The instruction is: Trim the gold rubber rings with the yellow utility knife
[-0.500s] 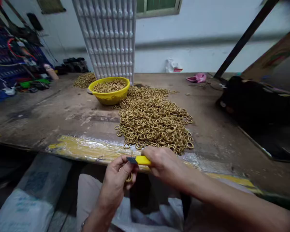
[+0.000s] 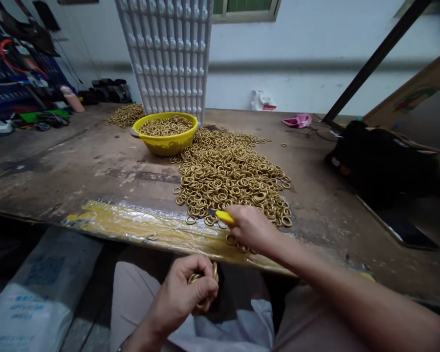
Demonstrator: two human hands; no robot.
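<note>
Above my lap, in front of the table edge, my left hand [image 2: 190, 286] is closed around several brass-coloured rings [image 2: 215, 270]; most of them are hidden by the fingers. My right hand [image 2: 251, 225] grips a yellow-handled utility knife [image 2: 224, 216], its dark blade end pointing left. That hand rests at the near edge of a large pile of brass-coloured rings [image 2: 231, 171], with a few loose rings under and beside its fingers. Behind the pile's left side stands a yellow basin [image 2: 168, 145] filled with the same kind of rings.
A ribbed clear plastic panel [image 2: 170, 58] stands upright behind the basin. A smaller ring heap [image 2: 126, 115] lies to its left. Yellow tape [image 2: 132, 225] covers the table's front edge. At right are a black bag [image 2: 381, 166], a phone [image 2: 399, 225] and a pink cloth [image 2: 297, 121].
My right hand has moved away from the left hand, forward onto the near edge of the ring pile, still gripping the knife. My left hand has lowered slightly with its rings.
</note>
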